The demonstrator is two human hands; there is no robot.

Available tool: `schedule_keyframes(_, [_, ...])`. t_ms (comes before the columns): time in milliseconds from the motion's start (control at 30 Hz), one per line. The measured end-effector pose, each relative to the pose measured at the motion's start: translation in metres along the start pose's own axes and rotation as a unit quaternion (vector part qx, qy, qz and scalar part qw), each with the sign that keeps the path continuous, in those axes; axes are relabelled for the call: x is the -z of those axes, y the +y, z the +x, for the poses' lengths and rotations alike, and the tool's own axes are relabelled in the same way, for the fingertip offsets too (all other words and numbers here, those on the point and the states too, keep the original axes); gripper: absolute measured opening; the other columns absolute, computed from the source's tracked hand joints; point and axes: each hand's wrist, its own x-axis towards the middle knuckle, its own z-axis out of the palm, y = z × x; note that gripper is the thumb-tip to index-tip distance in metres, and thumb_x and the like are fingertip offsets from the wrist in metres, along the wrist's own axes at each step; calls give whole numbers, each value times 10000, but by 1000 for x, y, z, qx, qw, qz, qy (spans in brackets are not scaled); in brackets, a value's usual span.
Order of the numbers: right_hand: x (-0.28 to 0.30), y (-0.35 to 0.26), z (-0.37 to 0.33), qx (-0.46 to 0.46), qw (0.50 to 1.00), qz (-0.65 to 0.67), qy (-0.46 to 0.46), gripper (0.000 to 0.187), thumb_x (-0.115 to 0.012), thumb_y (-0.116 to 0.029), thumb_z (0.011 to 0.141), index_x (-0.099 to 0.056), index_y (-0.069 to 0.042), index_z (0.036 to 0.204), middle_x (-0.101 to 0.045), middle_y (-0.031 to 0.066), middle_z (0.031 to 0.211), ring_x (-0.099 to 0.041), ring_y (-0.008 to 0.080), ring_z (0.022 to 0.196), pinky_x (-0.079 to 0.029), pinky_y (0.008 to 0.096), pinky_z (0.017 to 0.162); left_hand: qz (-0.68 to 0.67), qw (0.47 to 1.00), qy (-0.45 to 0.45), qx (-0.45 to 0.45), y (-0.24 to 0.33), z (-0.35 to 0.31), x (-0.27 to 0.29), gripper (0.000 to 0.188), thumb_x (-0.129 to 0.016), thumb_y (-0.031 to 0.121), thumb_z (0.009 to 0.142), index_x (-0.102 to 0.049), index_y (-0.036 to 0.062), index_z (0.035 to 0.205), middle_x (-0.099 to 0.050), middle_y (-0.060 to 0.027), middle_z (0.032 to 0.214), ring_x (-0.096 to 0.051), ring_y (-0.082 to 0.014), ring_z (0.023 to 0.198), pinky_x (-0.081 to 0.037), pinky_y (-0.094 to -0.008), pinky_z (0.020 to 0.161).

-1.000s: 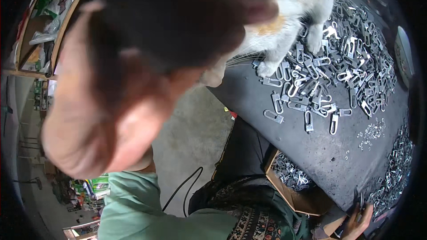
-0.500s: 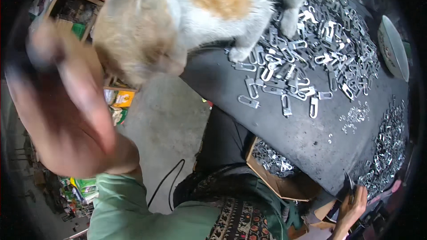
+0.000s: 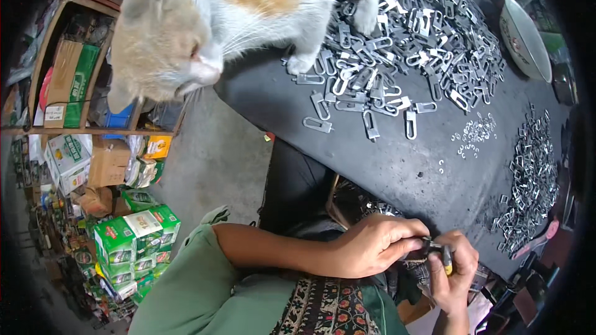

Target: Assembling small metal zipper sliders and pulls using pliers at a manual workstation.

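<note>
Near the table's lower edge, my two hands meet over small dark metal things. With thumb and fingers closed, my left hand (image 3: 372,249) pinches a small dark metal piece (image 3: 426,244). My right hand (image 3: 458,267) is closed around a dark tool with a yellow part (image 3: 447,260), its kind mostly hidden by the fingers. The tool touches or nearly touches the pinched piece. Under my left hand a box of metal parts (image 3: 366,203) is partly hidden. Further off lies a heap of looped metal clips (image 3: 410,56).
A cat (image 3: 164,43) stands on the dark table (image 3: 372,167), its paws at the clips. Tiny rings (image 3: 478,131) lie near a pile of small metal pieces (image 3: 531,180). A patterned bowl (image 3: 524,40) leans at the far right. Shelves (image 3: 93,130) and green packs (image 3: 139,242) stand left.
My left hand has come from near the cat's head down to the right, now pinching a small piece. My right hand has moved up and left with the tool. The view has shifted.
</note>
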Motion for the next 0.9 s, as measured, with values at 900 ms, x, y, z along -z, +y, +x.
schedule_keyframes(900, [26, 13, 6, 109, 986, -47, -121, 156, -671, -17, 698, -581, 11, 822, -550, 117, 669, -591, 301, 611, -470, 368, 559, 76, 992, -100, 12, 17, 5, 10, 193, -648, 17, 859, -638, -44, 1041, -683, -167, 871, -682, -244, 725, -520, -324, 644])
